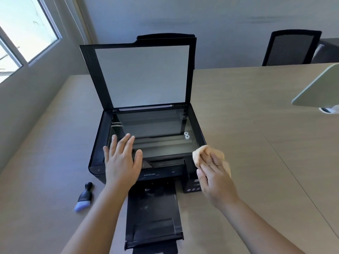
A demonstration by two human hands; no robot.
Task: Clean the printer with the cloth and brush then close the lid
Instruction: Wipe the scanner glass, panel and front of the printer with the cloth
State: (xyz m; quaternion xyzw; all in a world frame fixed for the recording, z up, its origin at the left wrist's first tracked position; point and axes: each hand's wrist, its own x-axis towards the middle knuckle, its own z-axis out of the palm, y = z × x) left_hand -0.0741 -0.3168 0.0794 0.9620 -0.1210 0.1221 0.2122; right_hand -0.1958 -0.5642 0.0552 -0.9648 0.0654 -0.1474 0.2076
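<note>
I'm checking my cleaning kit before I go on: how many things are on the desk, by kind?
Printer: 1
Cloth, under the right hand: 1
Brush: 1
Total: 3

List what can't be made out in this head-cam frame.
- Cloth: mostly hidden under the right hand; its full size unclear, head view.
- Printer front panel: partly covered by the left hand; button labels too small.
- Output tray: bottom end cut off by the frame edge.
- Brush: bristles blurred.
- Pale object at right: cut off, unidentifiable.
</note>
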